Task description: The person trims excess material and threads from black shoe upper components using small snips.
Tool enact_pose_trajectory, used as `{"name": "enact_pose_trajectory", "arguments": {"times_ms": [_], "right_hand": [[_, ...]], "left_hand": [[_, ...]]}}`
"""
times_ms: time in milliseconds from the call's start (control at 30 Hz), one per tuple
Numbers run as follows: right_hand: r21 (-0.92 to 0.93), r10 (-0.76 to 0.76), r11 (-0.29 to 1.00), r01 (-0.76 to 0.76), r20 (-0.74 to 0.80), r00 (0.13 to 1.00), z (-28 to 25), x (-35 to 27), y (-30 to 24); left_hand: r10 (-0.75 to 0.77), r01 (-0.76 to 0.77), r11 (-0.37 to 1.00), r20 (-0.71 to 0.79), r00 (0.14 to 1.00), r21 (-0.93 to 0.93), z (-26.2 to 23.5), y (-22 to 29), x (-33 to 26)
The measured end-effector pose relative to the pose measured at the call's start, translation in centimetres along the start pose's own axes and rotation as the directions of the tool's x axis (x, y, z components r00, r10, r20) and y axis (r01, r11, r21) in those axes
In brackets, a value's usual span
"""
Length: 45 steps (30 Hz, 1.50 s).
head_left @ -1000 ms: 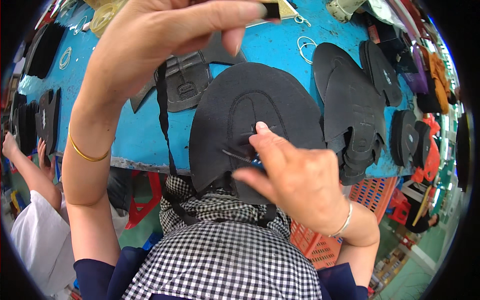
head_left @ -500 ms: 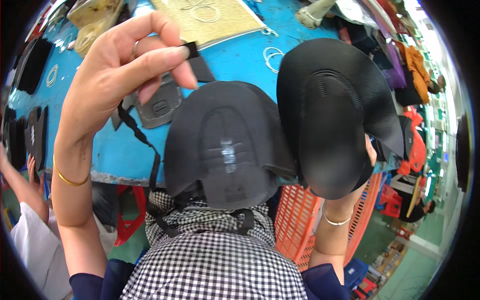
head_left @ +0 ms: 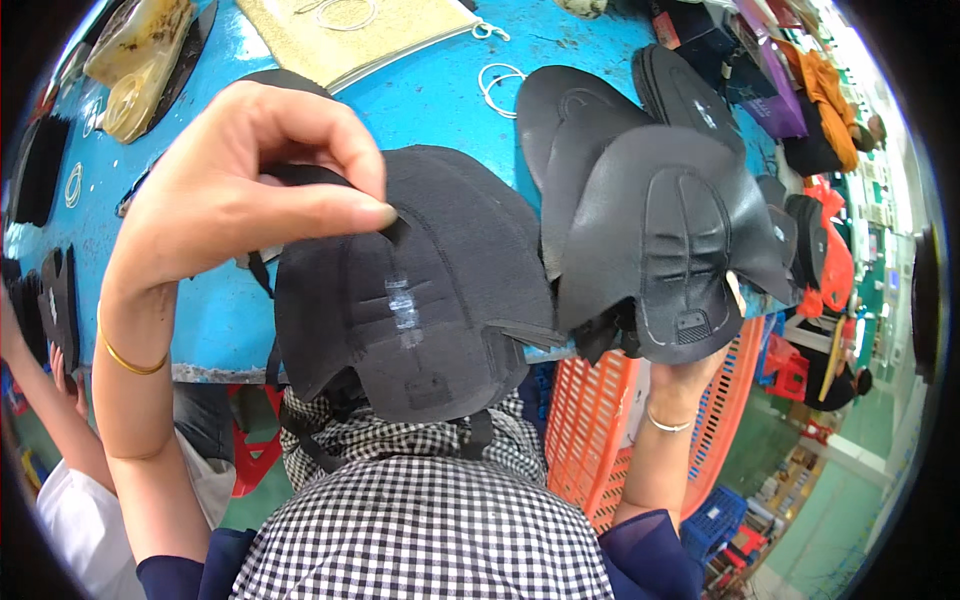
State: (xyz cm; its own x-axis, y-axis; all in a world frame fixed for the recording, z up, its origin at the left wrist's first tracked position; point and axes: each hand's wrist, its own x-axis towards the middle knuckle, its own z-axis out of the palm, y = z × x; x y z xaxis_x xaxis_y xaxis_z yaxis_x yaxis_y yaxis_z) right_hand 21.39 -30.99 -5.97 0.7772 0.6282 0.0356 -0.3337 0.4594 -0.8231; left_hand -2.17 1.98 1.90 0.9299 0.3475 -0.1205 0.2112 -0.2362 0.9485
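Note:
My left hand (head_left: 240, 190) is closed in a pinch on a thin black piece (head_left: 397, 230), whose tip shows under the thumb. Just below lies a matte black moulded panel (head_left: 440, 290) with a stitched arch outline and pale marks at its middle, at the table's near edge. On the right, my right hand (head_left: 685, 380) grips a shiny black moulded panel (head_left: 655, 215) from beneath, tilted up. Most of its fingers are hidden; one fingertip shows at the panel's right side. Behind it lie more smooth black panels (head_left: 555, 120).
A blue table (head_left: 450, 105) spans the work area, with a yellow zip pouch (head_left: 400, 45) and white cord loops (head_left: 497, 88) on it. An orange basket (head_left: 590, 430) stands below its edge. At left, another person's arm (head_left: 45, 400) reaches in.
My left hand has come down and nearer, over the matte panel. The shiny panel in my right hand has turned to show its ribbed, arched face, revealing more panels behind it.

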Motion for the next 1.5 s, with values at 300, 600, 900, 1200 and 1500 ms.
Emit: {"name": "enact_pose_trajectory", "arguments": {"times_ms": [300, 600, 900, 1200, 1500], "right_hand": [[-0.41, -0.304, 0.902, 0.137, -0.378, 0.875, -1.3, -0.2, -4.4], [-0.74, 0.134, 0.659, 0.134, 0.291, 0.947, 8.2, -1.6, -0.9], [-0.748, 0.405, 0.56, 0.356, 0.623, 0.67, 11.9, 1.7, 1.3], [-0.495, 0.544, 0.14, 0.858, 0.762, 0.351, 14.4, 1.9, 2.9], [-0.555, 0.553, 0.192, 0.81, 0.743, 0.378, 14.7, 3.4, 3.1]], "left_hand": [[0.022, -0.138, 0.972, 0.513, 0.858, 0.189, 2.0, -1.2, 1.7], [0.042, -0.223, 0.921, 0.486, 0.873, 0.32, 3.2, -2.0, 1.2], [0.122, -0.28, 0.888, 0.4, 0.908, 0.366, 4.0, -2.2, 0.3], [0.128, -0.283, 0.848, 0.345, 0.93, 0.448, 4.6, -2.1, -0.1], [0.285, -0.371, 0.751, 0.24, 0.928, 0.546, 2.6, -3.5, 0.1]]}}
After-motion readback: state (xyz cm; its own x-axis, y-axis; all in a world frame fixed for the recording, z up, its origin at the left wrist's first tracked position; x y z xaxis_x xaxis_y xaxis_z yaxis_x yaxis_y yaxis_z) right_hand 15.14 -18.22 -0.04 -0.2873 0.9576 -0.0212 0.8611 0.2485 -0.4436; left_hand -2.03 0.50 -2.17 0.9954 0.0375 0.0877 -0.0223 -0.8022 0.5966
